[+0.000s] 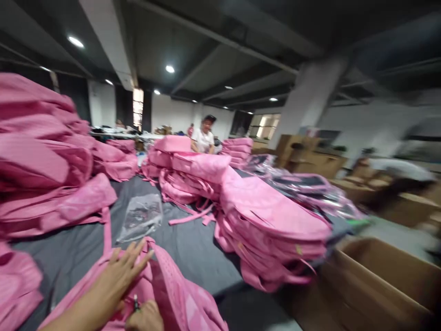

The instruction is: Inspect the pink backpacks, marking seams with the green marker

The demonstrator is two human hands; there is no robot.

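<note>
A pink backpack [186, 285] lies in front of me at the table's near edge, its opening spread apart. My left hand [119, 276] rests on the backpack's upper edge with fingers stretched out. Just below it, partly inside the opening, my right hand [146, 316] is closed. A small dark and silvery thing shows at its fingers, too blurred to name. The wrist of my right hand is cut off by the frame's bottom edge.
Piled pink backpacks stand left [37, 151] and right [268, 216] on the grey-covered table [193, 257]. A clear plastic bag [141, 216] lies between them. An open cardboard box [386, 276] is at right. One person [203, 138] stands beyond; another [396, 170] bends at right.
</note>
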